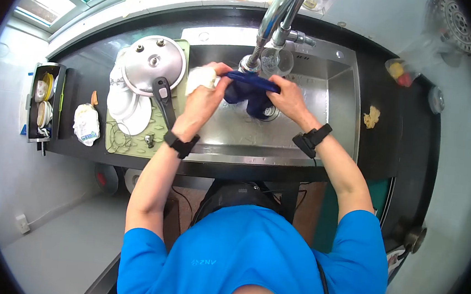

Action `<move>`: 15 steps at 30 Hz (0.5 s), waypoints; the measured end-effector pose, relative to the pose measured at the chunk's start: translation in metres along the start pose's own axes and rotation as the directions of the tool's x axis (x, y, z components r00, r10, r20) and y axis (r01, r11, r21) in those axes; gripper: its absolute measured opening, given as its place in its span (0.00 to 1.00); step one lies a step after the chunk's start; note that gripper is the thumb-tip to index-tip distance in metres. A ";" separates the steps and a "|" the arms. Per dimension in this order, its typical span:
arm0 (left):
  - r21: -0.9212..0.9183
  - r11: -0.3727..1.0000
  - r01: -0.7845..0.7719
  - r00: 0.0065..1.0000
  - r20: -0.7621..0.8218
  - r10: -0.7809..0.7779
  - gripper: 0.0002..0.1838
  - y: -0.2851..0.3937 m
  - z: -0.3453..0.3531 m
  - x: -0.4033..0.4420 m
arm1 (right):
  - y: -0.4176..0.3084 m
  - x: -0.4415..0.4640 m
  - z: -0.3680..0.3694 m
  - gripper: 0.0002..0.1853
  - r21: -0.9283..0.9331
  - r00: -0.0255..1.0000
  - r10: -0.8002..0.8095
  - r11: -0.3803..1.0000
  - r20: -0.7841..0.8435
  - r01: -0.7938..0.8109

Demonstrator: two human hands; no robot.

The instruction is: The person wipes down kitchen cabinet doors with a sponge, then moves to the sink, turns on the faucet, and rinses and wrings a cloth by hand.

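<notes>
A dark blue, limp thing, cloth-like [254, 82], stretches between my two hands above the sink [220, 126]; its lower part hangs in folds. My left hand [209, 96] pinches its left end. My right hand [290, 102] grips its right end between thumb and fingers. Right at the dark blue thing is the head of the tap [248, 64]; I cannot make out whether water runs. Against my left hand is a blurred white thing [198, 79], and whether the hand holds it I cannot tell. A clear glass bowl [278, 62] sits behind in the sink.
Left of the sink, a green drying mat [130, 148] bears a pressure cooker lid [142, 65] with a black handle and white dishes [135, 118]. Further left lie a white packet [87, 124] and a dish rack [45, 101]. A crumpled yellowish piece [371, 117] lies on the right counter.
</notes>
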State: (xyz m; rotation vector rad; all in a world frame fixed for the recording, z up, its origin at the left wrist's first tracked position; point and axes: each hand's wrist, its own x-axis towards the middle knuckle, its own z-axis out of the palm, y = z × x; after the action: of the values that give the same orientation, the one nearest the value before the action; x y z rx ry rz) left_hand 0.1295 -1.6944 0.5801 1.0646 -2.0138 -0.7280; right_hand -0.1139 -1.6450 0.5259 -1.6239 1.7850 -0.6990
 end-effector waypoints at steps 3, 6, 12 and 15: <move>0.105 0.992 -0.076 0.997 -0.011 0.078 0.10 -0.008 -0.011 -0.005 | -0.011 -0.009 -0.005 0.11 -0.088 0.968 -0.185 0.981 -0.172 0.172; 0.202 0.978 -0.053 0.996 0.081 0.038 0.16 -0.040 0.006 -0.040 | 0.034 -0.008 0.031 0.16 -0.260 0.910 -0.374 0.910 -0.178 0.323; 0.202 0.974 0.103 0.962 0.230 -0.149 0.16 -0.060 0.009 -0.086 | 0.108 0.000 0.101 0.27 -0.403 0.941 -0.120 0.881 0.315 0.247; 0.234 0.961 0.146 0.940 0.271 -0.209 0.17 -0.064 0.005 -0.094 | 0.114 0.030 0.135 0.35 -0.351 0.945 -0.245 0.883 0.217 0.310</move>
State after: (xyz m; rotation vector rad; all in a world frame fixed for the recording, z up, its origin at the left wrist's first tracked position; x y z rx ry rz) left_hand 0.1903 -1.6448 0.4974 1.3423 -2.3085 -0.8199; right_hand -0.0918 -1.6600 0.3487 -2.1636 1.6522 -0.3289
